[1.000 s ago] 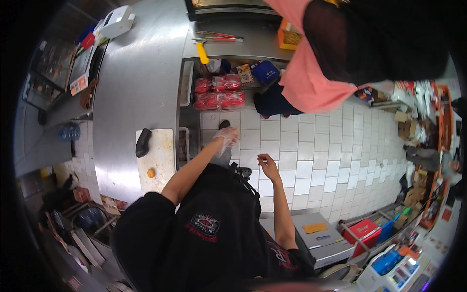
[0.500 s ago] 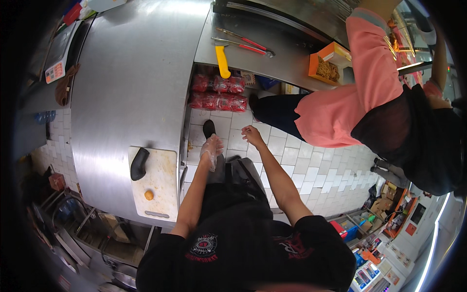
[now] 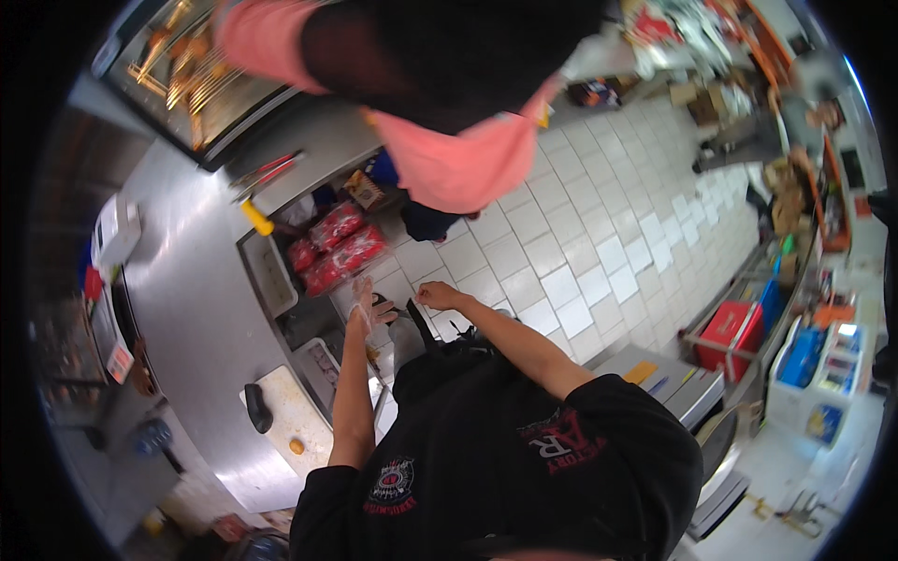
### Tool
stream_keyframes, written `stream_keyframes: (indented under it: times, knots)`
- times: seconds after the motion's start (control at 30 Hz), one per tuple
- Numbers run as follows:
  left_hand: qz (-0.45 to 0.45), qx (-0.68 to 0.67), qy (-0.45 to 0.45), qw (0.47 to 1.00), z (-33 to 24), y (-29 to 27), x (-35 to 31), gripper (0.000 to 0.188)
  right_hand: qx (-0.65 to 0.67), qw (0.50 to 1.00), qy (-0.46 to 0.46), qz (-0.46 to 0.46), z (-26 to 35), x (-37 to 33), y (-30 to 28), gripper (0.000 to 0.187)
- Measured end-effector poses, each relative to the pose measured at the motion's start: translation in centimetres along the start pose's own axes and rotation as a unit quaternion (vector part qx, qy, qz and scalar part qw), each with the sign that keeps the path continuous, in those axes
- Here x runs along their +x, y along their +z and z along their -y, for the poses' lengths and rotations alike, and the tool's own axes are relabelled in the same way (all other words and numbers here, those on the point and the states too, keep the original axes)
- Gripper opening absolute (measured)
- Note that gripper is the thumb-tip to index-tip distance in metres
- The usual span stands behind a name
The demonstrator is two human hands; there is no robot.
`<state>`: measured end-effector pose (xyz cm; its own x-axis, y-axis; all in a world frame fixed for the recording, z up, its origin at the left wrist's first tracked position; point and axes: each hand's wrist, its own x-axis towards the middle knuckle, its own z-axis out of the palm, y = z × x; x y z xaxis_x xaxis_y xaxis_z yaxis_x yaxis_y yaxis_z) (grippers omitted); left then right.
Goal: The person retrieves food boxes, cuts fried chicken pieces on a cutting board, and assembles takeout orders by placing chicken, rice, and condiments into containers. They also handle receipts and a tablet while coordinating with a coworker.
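Note:
My left hand (image 3: 369,307), in a clear plastic glove, is held in front of my body with its fingers apart and nothing in it. Close to its right, my bare right hand (image 3: 438,295) has curled fingers. A dark strip (image 3: 418,323) hangs just below those fingers; whether they hold it I cannot tell. Left of my left forearm, a white cutting board (image 3: 292,391) lies on the steel counter (image 3: 192,313). On it are a black curved object (image 3: 257,409) and a small round brown piece (image 3: 296,446). Neither hand touches the board.
A person in a pink shirt (image 3: 458,154) and black apron stands ahead, beside red plastic-wrapped packs (image 3: 346,257) under the counter. A yellow-handled knife (image 3: 255,218) and red-handled tongs (image 3: 271,172) lie on the far counter. A red box (image 3: 730,337) stands at right.
My view has turned to the right, so the counter now slants. The right hand's fingers have curled in closer to the left hand. The person in pink appears farther left, blurred by motion.

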<state>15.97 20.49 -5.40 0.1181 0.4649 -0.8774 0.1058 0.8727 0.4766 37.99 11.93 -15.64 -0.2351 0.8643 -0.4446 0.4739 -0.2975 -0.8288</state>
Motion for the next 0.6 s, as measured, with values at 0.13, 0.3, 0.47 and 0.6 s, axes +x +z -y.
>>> stream_keyframes:
  times: [0.13,0.3,0.47,0.6]
  knots:
    - [-0.042,0.211,-0.013,0.977,5.1,7.3,1.1,0.076,0.098,0.993,0.047,0.052,-9.5,-12.1,-4.7,0.039]
    - [0.001,0.423,-0.119,0.898,14.7,9.6,0.5,0.061,0.294,0.942,0.084,-0.138,-21.2,-29.6,-11.0,0.037]
    - [-0.09,0.471,-0.208,0.852,19.0,19.2,-3.5,0.053,0.434,0.807,0.213,-0.339,-27.3,-44.9,-15.6,0.028]
    - [-0.1,0.528,-0.165,0.827,20.1,29.3,-2.7,0.045,0.456,0.749,0.283,-0.388,-30.4,-50.3,-20.1,0.049]
